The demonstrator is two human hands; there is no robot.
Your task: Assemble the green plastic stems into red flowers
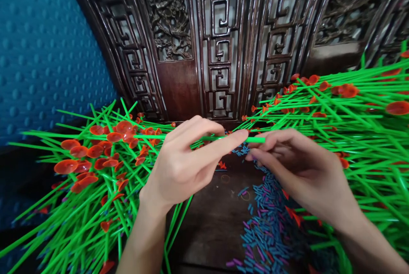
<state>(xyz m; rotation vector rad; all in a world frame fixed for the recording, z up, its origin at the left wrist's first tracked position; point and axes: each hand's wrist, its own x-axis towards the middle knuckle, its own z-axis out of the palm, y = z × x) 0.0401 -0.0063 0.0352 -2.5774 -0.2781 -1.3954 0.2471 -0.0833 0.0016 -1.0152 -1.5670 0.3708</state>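
Observation:
My left hand (188,159) pinches a green plastic stick (257,139) between thumb and forefinger, holding it level above the dark wooden table (211,223). My right hand (297,167) is at the stick's right end, fingertips closed around the tip; whether a small piece is between them is hidden. Below the hands lies a heap of small blue and purple tubes (268,223).
A pile of green sticks with red suction cups (96,159) covers the left side. Another such pile (351,116) fills the right. A carved dark wooden screen (220,44) stands behind the table, and a blue dimpled wall (41,52) is at left.

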